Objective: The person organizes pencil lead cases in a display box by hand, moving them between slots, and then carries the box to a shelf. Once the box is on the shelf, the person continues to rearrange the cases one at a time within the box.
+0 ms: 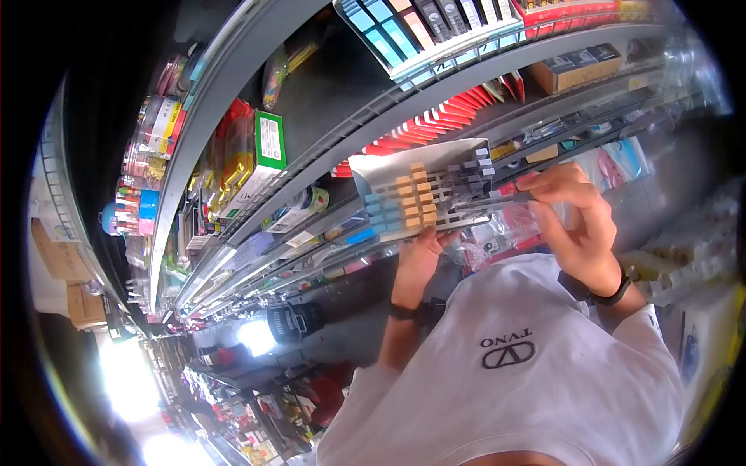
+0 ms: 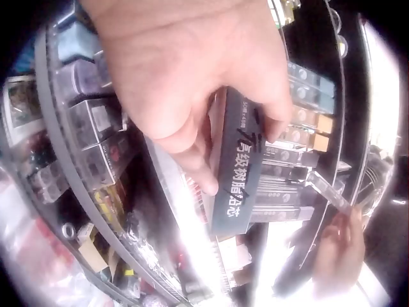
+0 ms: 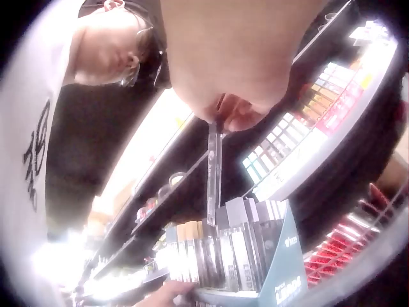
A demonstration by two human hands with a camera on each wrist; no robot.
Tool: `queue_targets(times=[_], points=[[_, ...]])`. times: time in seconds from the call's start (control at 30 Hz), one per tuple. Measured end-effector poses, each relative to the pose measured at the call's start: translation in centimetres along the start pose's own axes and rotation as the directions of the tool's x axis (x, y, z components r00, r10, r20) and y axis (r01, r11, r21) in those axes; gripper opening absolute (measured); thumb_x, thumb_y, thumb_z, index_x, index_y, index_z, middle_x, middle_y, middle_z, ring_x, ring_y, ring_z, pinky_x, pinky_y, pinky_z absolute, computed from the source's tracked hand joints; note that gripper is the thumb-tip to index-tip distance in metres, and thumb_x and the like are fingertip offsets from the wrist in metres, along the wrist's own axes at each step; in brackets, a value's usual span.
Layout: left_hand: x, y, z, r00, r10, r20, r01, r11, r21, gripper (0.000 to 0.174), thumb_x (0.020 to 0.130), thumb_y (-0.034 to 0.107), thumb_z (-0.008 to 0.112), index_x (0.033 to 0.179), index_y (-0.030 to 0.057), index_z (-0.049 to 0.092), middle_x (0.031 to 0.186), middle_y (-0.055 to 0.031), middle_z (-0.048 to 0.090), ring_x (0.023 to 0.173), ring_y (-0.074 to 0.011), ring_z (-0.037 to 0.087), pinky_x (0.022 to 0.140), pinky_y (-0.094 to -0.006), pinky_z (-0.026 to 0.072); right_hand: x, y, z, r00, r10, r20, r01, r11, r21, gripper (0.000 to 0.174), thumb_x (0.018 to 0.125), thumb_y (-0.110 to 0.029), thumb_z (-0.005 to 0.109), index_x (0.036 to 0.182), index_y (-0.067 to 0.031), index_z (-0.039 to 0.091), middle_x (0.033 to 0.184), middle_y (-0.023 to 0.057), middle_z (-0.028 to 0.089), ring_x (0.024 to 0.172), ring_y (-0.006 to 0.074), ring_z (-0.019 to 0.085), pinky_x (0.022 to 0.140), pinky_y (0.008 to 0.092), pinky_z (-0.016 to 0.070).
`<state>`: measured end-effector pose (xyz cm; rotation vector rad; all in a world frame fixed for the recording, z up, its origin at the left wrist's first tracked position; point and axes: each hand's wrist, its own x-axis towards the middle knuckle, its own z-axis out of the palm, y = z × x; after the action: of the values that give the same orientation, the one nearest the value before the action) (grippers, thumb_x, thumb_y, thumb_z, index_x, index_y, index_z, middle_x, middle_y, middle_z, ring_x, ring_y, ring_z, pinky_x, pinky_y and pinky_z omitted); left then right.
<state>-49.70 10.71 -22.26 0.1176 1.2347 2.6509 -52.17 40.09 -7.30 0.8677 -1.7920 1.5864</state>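
Observation:
A display box [image 1: 396, 167] of slim clear cases with blue, orange and grey ends is held up before the shelves. My left hand [image 1: 420, 260] grips its lower edge; in the left wrist view the left hand [image 2: 198, 77] has thumb and fingers on either side of the box's dark printed panel [image 2: 239, 160]. My right hand [image 1: 575, 221] pinches one slim clear case [image 1: 497, 200] by its end. The right wrist view shows that case [image 3: 214, 173] hanging from the right hand [image 3: 236, 77], its lower end at the grey-ended cases [image 3: 249, 236]; whether it touches them I cannot tell.
Wire-edged shelves [image 1: 350, 113] curve across behind the box, with red packets [image 1: 435, 120] on one. Above is another display box [image 1: 404, 39] of coloured cases. A green-and-white box [image 1: 270, 140] stands on a shelf to the left. A dark basket [image 1: 295, 321] is lower down.

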Motion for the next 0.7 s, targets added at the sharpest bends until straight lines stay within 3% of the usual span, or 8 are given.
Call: queue_targets(times=[0.1,0.2,0.4,0.7], points=[[-0.1,0.0,0.3,0.999,-0.008,-0.053,0.013,0.996,0.093,0.058,0.101,0.019,0.065,0.153,0.0106,0.042,0.149,-0.0125,0.056,0.131,-0.0337,0.061,0.108,-0.0544,0.0539,0.3,-0.2,0.4,0.999,-0.011,0.047,0.014,0.998,-0.054,0.034,0.081,0.015,0.074,0.109,-0.0011,0.065,0.107,0.0150,0.074,0.097,0.0288,0.069,0.084,0.0373,0.0542],[0.1,-0.1,0.6,0.995,-0.020,-0.096,0.016,0.999,-0.042,0.048,0.101,0.001,0.062,0.147,0.0095,0.049,0.144,-0.0112,0.058,0.125,-0.0327,0.064,0.101,-0.0525,0.0592,0.3,-0.2,0.9,0.996,-0.003,0.094,0.012,0.996,-0.094,0.033,0.079,0.013,0.077,0.106,-0.0035,0.067,0.108,0.0110,0.075,0.096,0.0282,0.068,0.083,0.0367,0.0537],[0.3,0.5,1.9,0.998,-0.012,-0.058,0.012,1.000,-0.011,0.047,0.102,0.005,0.063,0.146,0.0091,0.049,0.143,-0.0111,0.058,0.126,-0.0317,0.063,0.102,-0.0502,0.0589,0.0,0.0,1.7,0.987,0.008,0.158,0.016,0.988,-0.155,0.036,0.075,0.010,0.079,0.106,-0.0055,0.070,0.108,0.0071,0.075,0.096,0.0280,0.066,0.083,0.0364,0.0534],[0.4,1.2,2.8,0.992,-0.034,-0.125,0.046,0.995,0.092,0.044,0.104,0.009,0.063,0.146,0.0076,0.050,0.141,-0.0106,0.059,0.125,-0.0299,0.063,0.102,-0.0478,0.0590,-0.3,0.3,2.6,0.979,0.032,0.201,0.022,0.965,-0.260,0.032,0.076,0.003,0.080,0.105,-0.0086,0.073,0.109,0.0025,0.075,0.094,0.0250,0.064,0.083,0.0360,0.0525]])
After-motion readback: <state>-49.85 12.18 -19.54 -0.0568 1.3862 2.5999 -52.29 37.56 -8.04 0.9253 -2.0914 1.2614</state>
